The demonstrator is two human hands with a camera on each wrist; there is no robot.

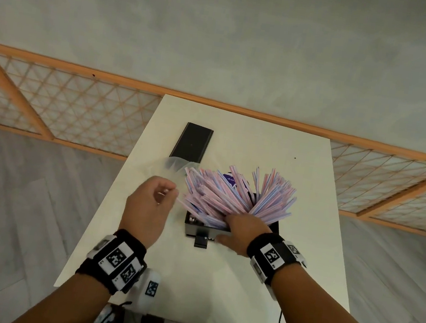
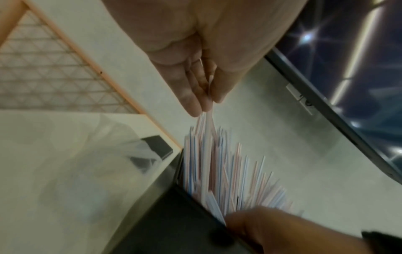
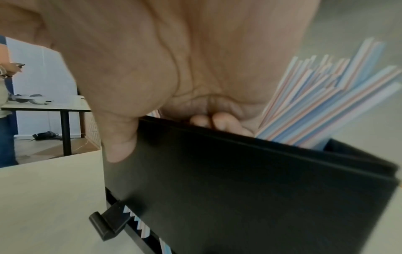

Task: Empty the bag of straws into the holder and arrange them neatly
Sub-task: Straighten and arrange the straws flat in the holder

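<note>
No brand or readable writing can be made out; only square black-and-white coded markers are seen on the bands worn at both wrists, and a purple label half buried among the straws (image 1: 232,194) is too small to be read. One black holder (image 1: 198,225) is seen on one white table (image 1: 302,256), and the striped pink-and-blue straws standing in it, fanned out to left and right, are too many to be counted. One clear, crumpled plastic bag (image 1: 170,166) is laid on the table just behind the left hand, and one flat black lid (image 1: 192,142) lies beyond it.

The left hand (image 1: 149,207) is held raised beside the holder, thumb and fingertips drawn together on a single straw (image 2: 209,120) whose lower end is among the others. The right hand (image 1: 240,233) is laid over the holder's near wall, its thumb (image 3: 118,137) pressed against the outer face and its fingers (image 3: 222,122) curled over the rim inside, against the straws, so that the wall is gripped. A few straw ends show at the slot below the front clip (image 3: 108,221)
</note>
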